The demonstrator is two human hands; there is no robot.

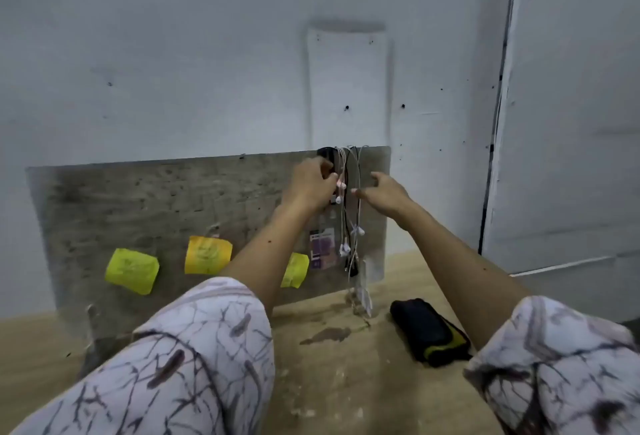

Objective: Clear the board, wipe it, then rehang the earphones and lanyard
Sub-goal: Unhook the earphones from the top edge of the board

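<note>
Left hand (311, 182): fingers curled, gripping the lanyard (329, 160) (board's (145, 199) top edge).
Right hand (384, 192): fingers loosely spread, beside earphones (349, 226).

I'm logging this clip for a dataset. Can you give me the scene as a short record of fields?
setting: grey board propped on a wooden table against a wall
hanging: earphones and lanyard with badge
notes: three sticky notes
left hand: grips the lanyard
right hand: open, beside the cords
table: black pouch

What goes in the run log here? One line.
left hand: holds earphones | right hand: open beside cords | lanyard: hanging | board: notes still on
</note>
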